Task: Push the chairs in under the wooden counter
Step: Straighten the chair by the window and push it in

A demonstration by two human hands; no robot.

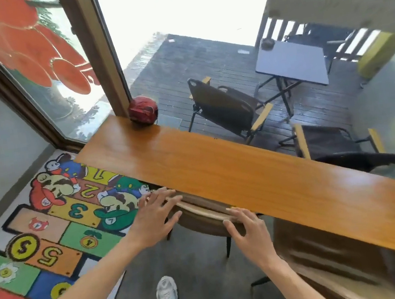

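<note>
Two hands, left hand (155, 217) and right hand (248, 230), rest spread-fingered and flat on the chair (201, 215) back at lower centre, mostly tucked beneath the wooden surface (231, 170); next probably the blurred second chair (332, 267), lower right.

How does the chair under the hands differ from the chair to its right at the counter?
The near chair sits mostly tucked beneath the wooden counter, with the left hand and right hand flat on its backrest. The right chair stands further out, untouched and motion-blurred. Both are brown wood with dark legs.
</note>
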